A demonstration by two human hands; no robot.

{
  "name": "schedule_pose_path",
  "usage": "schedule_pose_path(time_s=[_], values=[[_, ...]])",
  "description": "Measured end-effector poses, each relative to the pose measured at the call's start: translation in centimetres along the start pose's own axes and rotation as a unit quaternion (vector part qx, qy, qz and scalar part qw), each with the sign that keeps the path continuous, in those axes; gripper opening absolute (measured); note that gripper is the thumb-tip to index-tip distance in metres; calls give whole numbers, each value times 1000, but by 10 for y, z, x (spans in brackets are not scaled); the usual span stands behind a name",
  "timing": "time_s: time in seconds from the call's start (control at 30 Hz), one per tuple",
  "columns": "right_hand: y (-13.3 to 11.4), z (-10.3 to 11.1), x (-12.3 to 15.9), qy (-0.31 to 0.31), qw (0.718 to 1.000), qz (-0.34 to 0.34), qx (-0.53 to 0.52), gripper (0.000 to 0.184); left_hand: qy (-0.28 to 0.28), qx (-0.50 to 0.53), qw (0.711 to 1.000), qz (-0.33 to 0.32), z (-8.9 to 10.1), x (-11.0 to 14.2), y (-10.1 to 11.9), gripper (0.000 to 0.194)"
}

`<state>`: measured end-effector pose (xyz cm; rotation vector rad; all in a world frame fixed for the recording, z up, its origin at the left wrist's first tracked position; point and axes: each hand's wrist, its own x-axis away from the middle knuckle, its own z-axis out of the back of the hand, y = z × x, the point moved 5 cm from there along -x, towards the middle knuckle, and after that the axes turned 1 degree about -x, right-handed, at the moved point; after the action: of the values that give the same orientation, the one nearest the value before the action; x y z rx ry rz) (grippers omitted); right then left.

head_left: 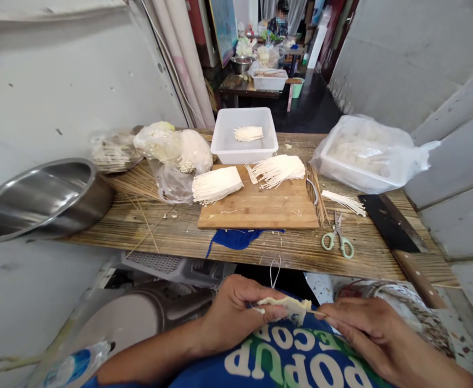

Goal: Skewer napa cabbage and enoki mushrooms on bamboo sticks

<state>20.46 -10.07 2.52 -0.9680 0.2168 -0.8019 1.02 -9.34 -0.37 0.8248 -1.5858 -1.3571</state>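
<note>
Low in front of the blue printed apron (pixel 293 345), my left hand (pixel 234 310) pinches a flat, pale piece of enoki mushroom (pixel 296 306) between thumb and fingers. My right hand (pixel 371 323) grips a thin wooden skewer (pixel 317 313), whose tip end meets the right edge of that piece; how deep it goes is hidden. On the wooden cutting board (pixel 260 209) lie a trimmed enoki bundle (pixel 218 185) at left and a looser enoki pile (pixel 282 168) at right. Behind the board, a white plastic tub (pixel 244 157) holds a small enoki portion (pixel 248 133).
Green-handled scissors (pixel 337 238) and a broad cleaver (pixel 393 226) lie at right, the cleaver's handle past the table edge. Loose skewers (pixel 139 180), bagged enoki (pixel 159 143) and a steel bowl (pixel 50 199) are at left. A bagged white container (pixel 365 156) stands back right. Someone sits far behind.
</note>
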Motion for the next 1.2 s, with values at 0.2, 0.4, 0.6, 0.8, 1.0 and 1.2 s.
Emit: schedule_pose_path(time_s=[0.2,0.4,0.6,0.8,1.0,1.2], values=[[-2,-2,-4,37,999,20,-10,25,24,0,1000,-12,1,-2,-4,16],[-1,4,-7,70,997,38,-7,22,6,2,1000,-11,4,-9,1,14],[3,13,-6,64,998,12,-10,23,83,-68,992,-72,20,-11,27,16],[-1,17,-5,72,997,21,-6,22,112,-94,984,-99,18,-12,27,10],[-4,18,-9,99,995,32,5,23,147,-82,982,-91,16,-18,19,9],[3,24,-16,134,987,59,61,25,92,-190,970,-119,31,-37,34,25]])
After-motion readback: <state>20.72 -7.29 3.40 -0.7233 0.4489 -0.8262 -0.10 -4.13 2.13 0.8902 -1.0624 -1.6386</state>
